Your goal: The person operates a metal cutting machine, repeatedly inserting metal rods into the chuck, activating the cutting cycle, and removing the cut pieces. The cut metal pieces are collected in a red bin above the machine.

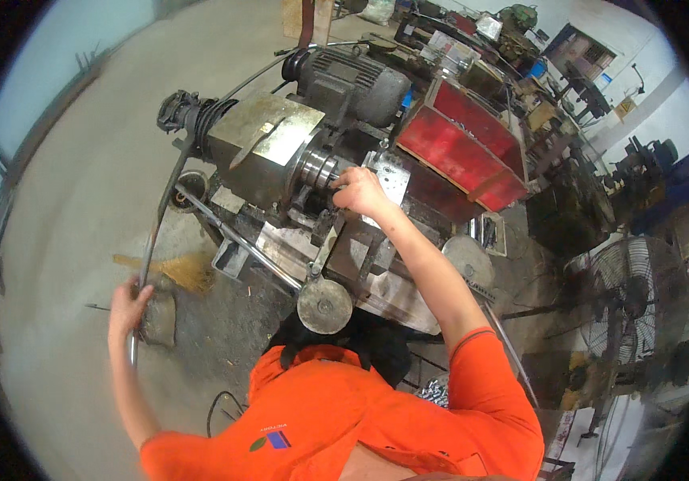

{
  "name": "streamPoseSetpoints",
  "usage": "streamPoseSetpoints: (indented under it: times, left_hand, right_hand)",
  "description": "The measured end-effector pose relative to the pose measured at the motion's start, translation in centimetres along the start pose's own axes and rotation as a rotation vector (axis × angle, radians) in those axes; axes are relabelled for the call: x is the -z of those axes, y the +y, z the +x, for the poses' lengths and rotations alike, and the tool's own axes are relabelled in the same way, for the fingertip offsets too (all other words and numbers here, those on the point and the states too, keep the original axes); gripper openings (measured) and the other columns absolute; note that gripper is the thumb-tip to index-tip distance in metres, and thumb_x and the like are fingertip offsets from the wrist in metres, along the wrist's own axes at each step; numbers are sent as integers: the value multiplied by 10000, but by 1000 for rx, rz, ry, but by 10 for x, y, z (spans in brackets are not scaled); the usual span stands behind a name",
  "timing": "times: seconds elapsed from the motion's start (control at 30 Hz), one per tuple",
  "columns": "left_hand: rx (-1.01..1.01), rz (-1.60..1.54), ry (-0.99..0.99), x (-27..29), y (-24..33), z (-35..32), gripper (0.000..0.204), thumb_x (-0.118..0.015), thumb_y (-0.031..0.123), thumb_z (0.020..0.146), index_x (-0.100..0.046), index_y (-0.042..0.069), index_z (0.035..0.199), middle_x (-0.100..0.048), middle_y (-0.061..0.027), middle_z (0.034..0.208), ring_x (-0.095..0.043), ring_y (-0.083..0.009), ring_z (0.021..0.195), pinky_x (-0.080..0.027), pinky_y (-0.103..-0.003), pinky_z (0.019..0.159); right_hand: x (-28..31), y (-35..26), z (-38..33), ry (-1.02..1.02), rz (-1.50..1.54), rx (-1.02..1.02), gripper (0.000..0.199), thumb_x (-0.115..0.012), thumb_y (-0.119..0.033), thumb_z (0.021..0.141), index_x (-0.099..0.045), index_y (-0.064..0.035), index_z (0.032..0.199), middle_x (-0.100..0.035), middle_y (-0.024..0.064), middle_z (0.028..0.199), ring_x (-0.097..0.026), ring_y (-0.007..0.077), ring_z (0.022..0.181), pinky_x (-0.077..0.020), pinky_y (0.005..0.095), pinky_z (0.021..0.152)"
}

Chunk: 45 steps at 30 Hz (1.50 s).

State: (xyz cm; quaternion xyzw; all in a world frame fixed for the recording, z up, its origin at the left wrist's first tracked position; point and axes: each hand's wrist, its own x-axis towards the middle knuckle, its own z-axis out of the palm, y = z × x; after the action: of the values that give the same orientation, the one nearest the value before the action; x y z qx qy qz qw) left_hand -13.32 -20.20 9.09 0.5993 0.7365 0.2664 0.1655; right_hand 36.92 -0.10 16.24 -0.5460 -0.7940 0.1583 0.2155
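My left hand [128, 306] is wrapped round a long metal lever [157, 212] that slants down from the back of a lathe-like machine. At the machine's middle, my right hand [358, 194] has its fingers closed right in front of the round steel chuck [317, 169]. Whatever sits between those fingertips is too small and hidden to name. A grey headstock housing [256, 172] with a shiny top plate [290, 120] stands left of the chuck. Beside my right wrist lies a bright metal plate [393, 180].
An electric motor [356, 84] sits behind the machine, and a red open-topped box [456, 152] stands to its right. Close to my body are a round metal disc [324, 305] and a slanting bar [248, 244]. A broom head [190, 271] lies on the left floor; a large fan [621, 301] stands right.
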Motion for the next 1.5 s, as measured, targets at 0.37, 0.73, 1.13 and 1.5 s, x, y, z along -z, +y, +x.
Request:
streamPoseSetpoints:
  times: [0.37,0.73,1.13,1.5]
  left_hand:
    - [166,607,-23,-4,27,23,225,-588,212,758,-616,-1,822,-626,-219,775,-615,-384,775,-485,-472,694]
    - [79,894,43,58,-71,135,205,-550,75,721,-650,42,897,-637,-178,789,-629,-331,736,-494,-434,672]
    - [-66,457,-372,-221,50,76,451,-667,338,709,-591,56,1053,-635,-174,1000,-614,-341,947,-499,-430,781]
    - [-266,535,-380,-187,51,130,286,-650,260,742,-659,73,959,-674,-105,885,-649,-275,838,-512,-386,706]
  right_hand:
    - [9,-17,14,-136,-134,53,279,-591,-184,522,-705,-55,741,-640,195,739,-632,339,731,-505,382,703]
    - [5,-13,0,-15,-216,121,285,-566,-191,561,-708,-71,777,-653,149,893,-594,338,878,-493,380,774]
    - [87,42,-217,326,76,-223,450,-630,-91,571,-645,-36,1017,-588,172,1121,-580,334,1003,-461,360,869]
    - [119,173,-453,342,-484,-1127,539,-658,-171,588,-601,-64,1113,-600,175,1111,-549,329,1049,-448,398,899]
